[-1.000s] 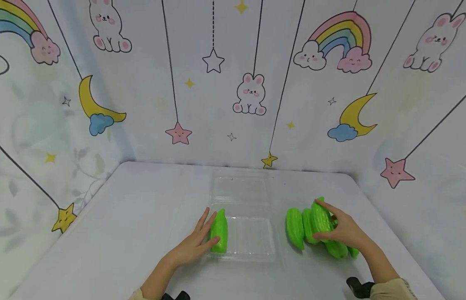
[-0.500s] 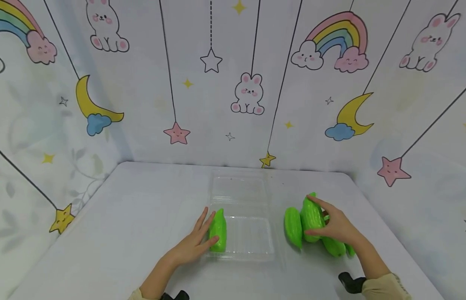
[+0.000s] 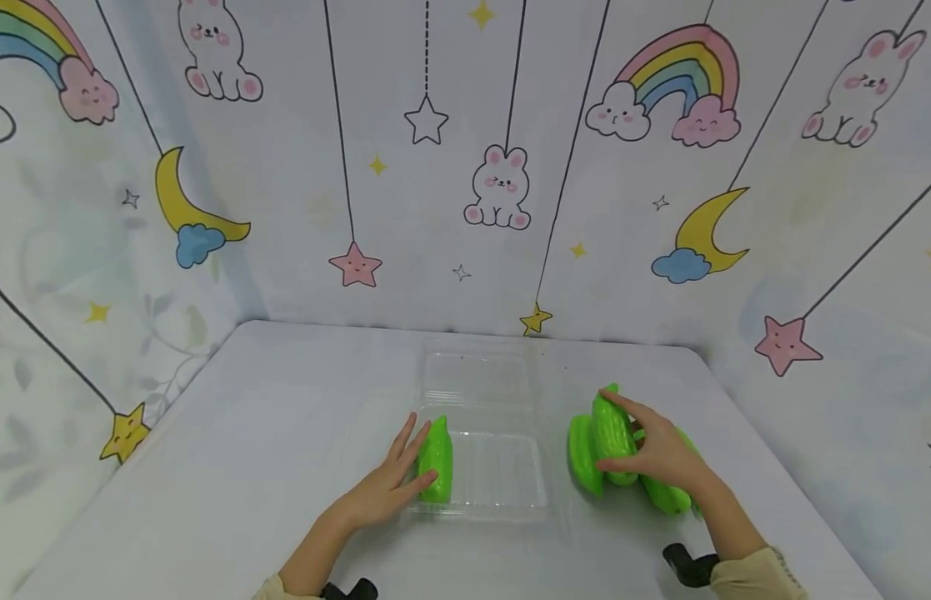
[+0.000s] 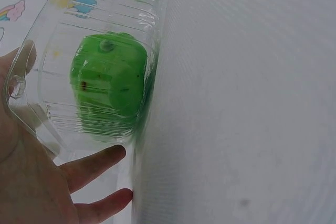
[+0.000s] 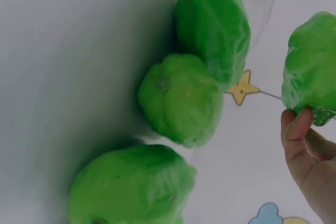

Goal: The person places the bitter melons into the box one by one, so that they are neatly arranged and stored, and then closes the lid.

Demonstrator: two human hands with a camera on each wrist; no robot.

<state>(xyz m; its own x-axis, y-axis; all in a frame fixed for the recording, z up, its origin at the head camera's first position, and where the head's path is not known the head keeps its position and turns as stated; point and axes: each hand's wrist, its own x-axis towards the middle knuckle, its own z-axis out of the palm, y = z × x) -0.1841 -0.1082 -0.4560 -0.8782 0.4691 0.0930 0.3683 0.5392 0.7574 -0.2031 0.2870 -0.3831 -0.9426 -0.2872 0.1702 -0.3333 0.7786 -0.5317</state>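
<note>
In the head view, my right hand (image 3: 660, 446) holds a bright green, ridged bitter melon (image 3: 612, 433) between thumb and fingers, above the others. The right wrist view shows this held bitter melon (image 5: 315, 66) raised off the table, partly cut off by the frame edge. My left hand (image 3: 386, 492) lies with straight, spread fingers at the left side of a clear plastic clamshell box (image 3: 503, 475). Its thumb reaches over the rim near a bitter melon (image 3: 437, 462) inside the box's left end. Through the clear wall, the left wrist view shows that melon (image 4: 110, 82) end-on.
Several more bitter melons rest on the white table (image 3: 315, 392) right of the box, among them one at the left of the pile (image 3: 583, 454) and one under the right hand (image 3: 666, 496). The box's lid (image 3: 476, 379) lies folded back. A printed curtain (image 3: 435, 208) hangs behind.
My right hand has lifted the bitter melon from the pile and moved it a little left, toward the box. The left hand keeps its place at the box.
</note>
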